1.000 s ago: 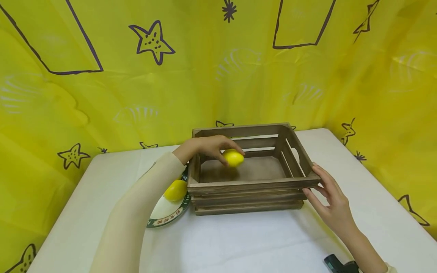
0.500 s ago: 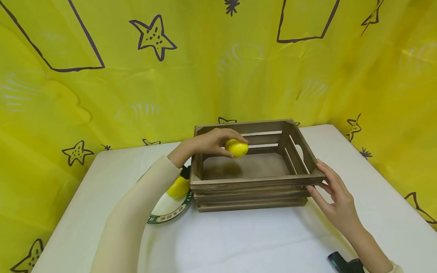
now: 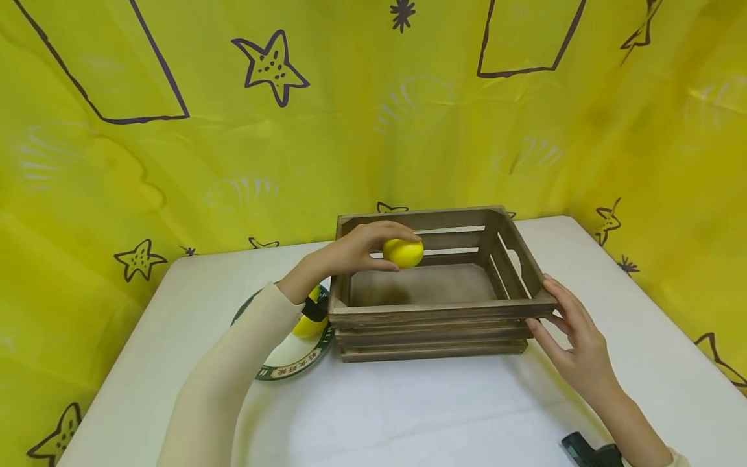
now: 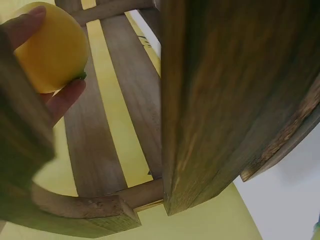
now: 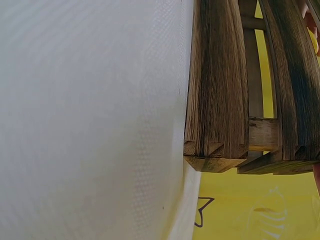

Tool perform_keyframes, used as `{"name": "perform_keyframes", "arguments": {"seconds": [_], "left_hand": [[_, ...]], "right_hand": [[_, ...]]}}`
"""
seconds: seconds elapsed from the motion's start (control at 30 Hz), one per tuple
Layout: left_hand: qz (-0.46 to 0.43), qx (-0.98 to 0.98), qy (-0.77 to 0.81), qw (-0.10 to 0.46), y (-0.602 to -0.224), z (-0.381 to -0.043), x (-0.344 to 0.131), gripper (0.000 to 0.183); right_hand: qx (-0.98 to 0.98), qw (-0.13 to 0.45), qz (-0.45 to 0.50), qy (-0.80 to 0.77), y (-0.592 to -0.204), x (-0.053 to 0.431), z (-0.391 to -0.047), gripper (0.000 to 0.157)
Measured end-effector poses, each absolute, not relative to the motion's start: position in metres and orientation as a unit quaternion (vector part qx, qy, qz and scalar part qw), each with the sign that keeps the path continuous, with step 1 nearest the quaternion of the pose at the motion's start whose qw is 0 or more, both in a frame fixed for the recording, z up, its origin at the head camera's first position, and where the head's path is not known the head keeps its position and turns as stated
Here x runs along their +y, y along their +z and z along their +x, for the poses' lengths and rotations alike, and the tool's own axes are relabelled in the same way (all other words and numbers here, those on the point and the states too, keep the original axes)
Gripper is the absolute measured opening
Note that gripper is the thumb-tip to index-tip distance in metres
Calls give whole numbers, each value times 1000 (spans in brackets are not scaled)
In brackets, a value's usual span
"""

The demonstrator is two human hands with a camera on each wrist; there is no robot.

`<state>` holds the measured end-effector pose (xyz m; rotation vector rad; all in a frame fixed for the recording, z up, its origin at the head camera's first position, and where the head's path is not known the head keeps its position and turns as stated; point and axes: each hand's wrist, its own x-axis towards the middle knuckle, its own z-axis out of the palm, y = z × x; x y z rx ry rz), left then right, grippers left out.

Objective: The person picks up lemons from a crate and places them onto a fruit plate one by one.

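In the head view, my left hand point(image 3: 370, 248) holds a yellow lemon point(image 3: 404, 253) between thumb and fingers, raised over the floor of a brown slatted wooden crate point(image 3: 432, 313). A green tip shows on the lemon point(image 4: 55, 50) in the left wrist view, where crate slats cover part of the hand. My right hand point(image 3: 574, 340) grips the crate's front right corner, thumb below the front rim and fingers against the side. Another lemon point(image 3: 309, 327) lies on a white plate point(image 3: 286, 353) with a green patterned rim, left of the crate and partly behind my left forearm.
The crate stands on a table with a white cloth point(image 3: 408, 415). A yellow curtain point(image 3: 338, 149) with drawn starfish hangs right behind the table. A black device point(image 3: 315, 309) under my left wrist overlaps the plate, and another dark device point(image 3: 589, 451) shows beside my right wrist.
My left hand has lifted the lemon slightly higher over the crate floor and now holds it nearly still. The right hand keeps its grip on the corner. The head view has shifted slightly.
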<state>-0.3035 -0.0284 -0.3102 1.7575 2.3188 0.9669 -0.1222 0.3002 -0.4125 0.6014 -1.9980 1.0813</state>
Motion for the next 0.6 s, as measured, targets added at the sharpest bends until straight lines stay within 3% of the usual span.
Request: {"name": "perform_keyframes", "arguments": {"seconds": [0.33, 0.6], "left_hand": [[536, 761, 366, -12, -313, -278, -49, 55], [492, 720, 468, -142, -320, -261, -64, 56]], "right_hand": [[-784, 397, 230, 417, -409, 297, -121, 69], [-783, 396, 233, 419, -405, 293, -121, 73]]}}
